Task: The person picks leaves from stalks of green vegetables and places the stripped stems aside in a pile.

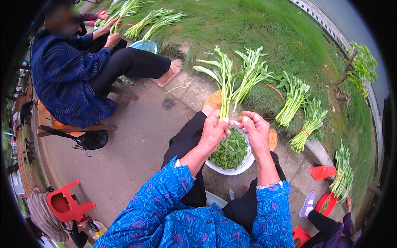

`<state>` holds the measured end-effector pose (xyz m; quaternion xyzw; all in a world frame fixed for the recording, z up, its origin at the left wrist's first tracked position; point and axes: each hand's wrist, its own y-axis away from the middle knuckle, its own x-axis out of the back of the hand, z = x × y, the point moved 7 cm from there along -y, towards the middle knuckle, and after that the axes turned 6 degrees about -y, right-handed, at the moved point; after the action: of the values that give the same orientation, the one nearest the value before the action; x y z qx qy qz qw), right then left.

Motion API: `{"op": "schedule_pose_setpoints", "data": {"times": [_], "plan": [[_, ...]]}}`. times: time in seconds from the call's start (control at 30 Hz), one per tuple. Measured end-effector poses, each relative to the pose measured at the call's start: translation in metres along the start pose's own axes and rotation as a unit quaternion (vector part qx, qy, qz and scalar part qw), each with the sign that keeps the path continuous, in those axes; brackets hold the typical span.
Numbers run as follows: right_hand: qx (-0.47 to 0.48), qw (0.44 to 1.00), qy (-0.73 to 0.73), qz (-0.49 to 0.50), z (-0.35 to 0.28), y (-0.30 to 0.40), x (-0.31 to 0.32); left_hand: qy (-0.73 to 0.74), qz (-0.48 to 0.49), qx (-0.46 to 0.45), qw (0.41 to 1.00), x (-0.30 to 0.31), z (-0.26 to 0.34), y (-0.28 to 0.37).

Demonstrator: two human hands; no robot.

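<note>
My left hand (214, 128) grips several long leafy green stalks (228, 83) near their cut ends, leaves pointing away from me. Close on its right is my right hand (256, 128), thumb and fingertips drawn together. A speck of green shows at those fingertips, but I cannot tell whether they hold it. Below both hands, between my legs, a white plastic basket (238, 171) contains chopped green pieces (231, 150). Just beyond my right hand, a loose bunch of the same greens (251, 74) lies at the grass edge.
Tied bundles of greens (293, 100) rest along the grassy bank (279, 37). A seated person (71, 71) at left holds stalks above a light blue basin (144, 46). Another person's leg (324, 223) is beside a red basin (331, 206). A red plastic stool (69, 201) stands lower left.
</note>
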<state>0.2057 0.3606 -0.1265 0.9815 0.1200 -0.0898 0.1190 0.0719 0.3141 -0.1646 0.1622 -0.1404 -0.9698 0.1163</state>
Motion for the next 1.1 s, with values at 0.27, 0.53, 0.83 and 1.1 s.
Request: {"op": "schedule_pose_setpoints", "data": {"times": [0.27,0.53,0.83,1.1], "plan": [[0.029,1.000,-0.009,-0.007,-0.003,-0.001,-0.005,-0.002,0.008,-0.024,1.000,-0.005,0.006,-0.005],[0.023,1.000,-0.001,-0.018,0.004,-0.003,-0.007,-0.105,0.023,-0.076,0.991,-0.004,0.017,-0.005],[0.010,1.000,-0.007,-0.007,-0.001,-0.004,0.000,-0.085,-0.017,-0.074,0.994,-0.011,0.018,-0.003],[0.030,0.999,-0.017,-0.002,-0.003,-0.003,-0.004,-0.045,-0.095,-0.040,0.994,-0.017,0.014,0.001]]}}
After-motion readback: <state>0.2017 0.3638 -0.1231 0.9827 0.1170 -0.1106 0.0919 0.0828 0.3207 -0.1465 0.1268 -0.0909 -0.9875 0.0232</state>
